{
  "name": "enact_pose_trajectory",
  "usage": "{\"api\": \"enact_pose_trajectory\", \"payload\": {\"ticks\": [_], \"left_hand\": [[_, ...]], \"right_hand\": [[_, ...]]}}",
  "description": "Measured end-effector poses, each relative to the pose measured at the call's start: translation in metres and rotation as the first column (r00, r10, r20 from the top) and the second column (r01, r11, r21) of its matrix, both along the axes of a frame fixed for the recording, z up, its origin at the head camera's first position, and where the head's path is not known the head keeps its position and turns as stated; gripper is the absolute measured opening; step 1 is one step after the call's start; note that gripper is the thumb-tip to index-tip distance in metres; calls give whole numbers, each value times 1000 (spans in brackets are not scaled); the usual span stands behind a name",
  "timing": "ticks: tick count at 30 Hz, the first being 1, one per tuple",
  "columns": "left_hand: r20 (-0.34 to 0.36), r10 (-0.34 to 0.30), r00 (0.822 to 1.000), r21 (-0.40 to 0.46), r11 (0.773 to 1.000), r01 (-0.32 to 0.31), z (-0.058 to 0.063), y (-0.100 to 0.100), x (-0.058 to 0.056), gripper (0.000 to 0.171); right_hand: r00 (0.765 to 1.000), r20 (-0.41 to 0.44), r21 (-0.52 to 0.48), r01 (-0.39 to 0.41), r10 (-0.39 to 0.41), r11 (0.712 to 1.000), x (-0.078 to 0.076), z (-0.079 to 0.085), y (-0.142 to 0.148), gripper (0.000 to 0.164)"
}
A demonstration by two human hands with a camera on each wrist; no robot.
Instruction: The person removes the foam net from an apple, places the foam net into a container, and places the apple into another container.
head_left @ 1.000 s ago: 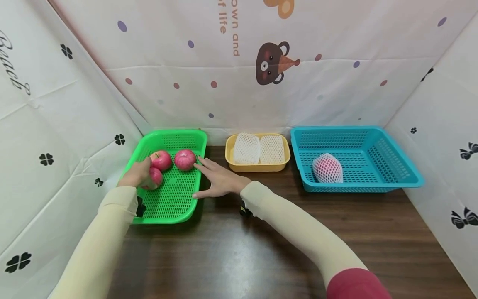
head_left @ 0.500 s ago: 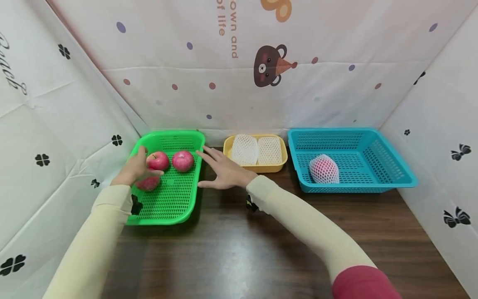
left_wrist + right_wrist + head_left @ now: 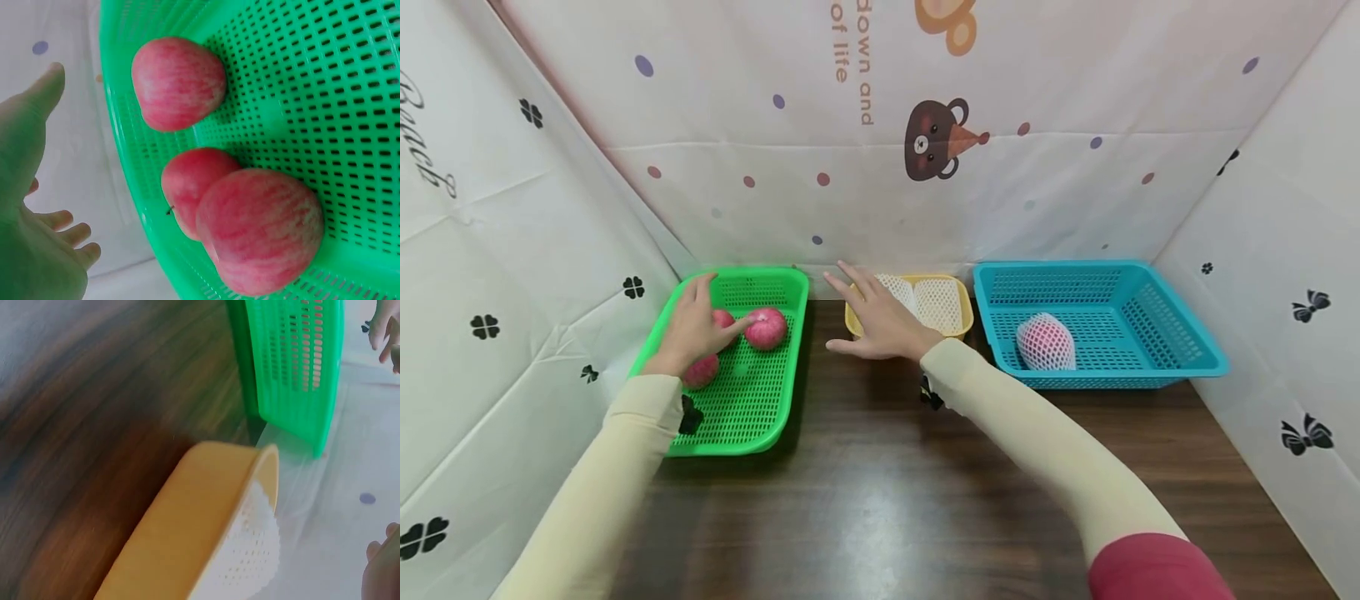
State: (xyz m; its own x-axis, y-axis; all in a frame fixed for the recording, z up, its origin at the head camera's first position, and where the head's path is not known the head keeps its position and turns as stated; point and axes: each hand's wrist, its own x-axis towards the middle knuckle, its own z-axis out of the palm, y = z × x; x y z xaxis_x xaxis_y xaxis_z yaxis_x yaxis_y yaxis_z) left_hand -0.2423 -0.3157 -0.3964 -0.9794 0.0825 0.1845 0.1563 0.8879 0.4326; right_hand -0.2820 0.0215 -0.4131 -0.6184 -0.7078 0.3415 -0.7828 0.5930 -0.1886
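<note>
Three red apples lie in the green basket (image 3: pixel 741 417): one apple (image 3: pixel 766 328) stands apart, while a second apple (image 3: pixel 190 184) and a third apple (image 3: pixel 265 234) sit side by side. Over these two my left hand (image 3: pixel 691 332) hovers with thumb and fingers spread, holding nothing; it partly covers them in the head view. My right hand (image 3: pixel 886 323), also empty with fingers spread, is above the front left of the yellow tray (image 3: pixel 181 519). White foam net sleeves (image 3: pixel 940 305) lie in that tray, the left one partly hidden by my hand.
At the right stands a blue basket (image 3: pixel 1172 333) holding one apple in a foam net (image 3: pixel 1047 342). Printed cloth walls (image 3: pixel 775 212) rise behind and on both sides. All containers rest along the back of the dark wooden table (image 3: pixel 865 500).
My left hand has let go of the nearest apple and lifted, its fingers spreading. My right hand has moved from the green basket's rim rightward to the yellow tray.
</note>
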Motion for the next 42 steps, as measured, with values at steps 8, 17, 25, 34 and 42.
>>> {"api": "enact_pose_trajectory", "payload": {"ticks": [8,17,25,34,42], "left_hand": [[16,-37,999,94,995,35,0,24,-3,107],[-16,-113,993,150,982,114,-4,66,-12,108],[-21,-168,986,130,977,170,-4,105,-16,107],[-31,-222,975,116,968,224,-2,148,-16,106],[-3,-270,963,143,953,267,0,182,-17,106]], "right_hand": [[999,9,-36,43,-43,998,-7,10,27,107],[992,21,-25,124,-124,992,-17,18,63,109],[982,18,0,190,-190,982,-25,20,100,107],[960,62,33,273,-275,961,-24,31,135,103],[922,165,53,348,-352,936,-25,33,162,97]]}}
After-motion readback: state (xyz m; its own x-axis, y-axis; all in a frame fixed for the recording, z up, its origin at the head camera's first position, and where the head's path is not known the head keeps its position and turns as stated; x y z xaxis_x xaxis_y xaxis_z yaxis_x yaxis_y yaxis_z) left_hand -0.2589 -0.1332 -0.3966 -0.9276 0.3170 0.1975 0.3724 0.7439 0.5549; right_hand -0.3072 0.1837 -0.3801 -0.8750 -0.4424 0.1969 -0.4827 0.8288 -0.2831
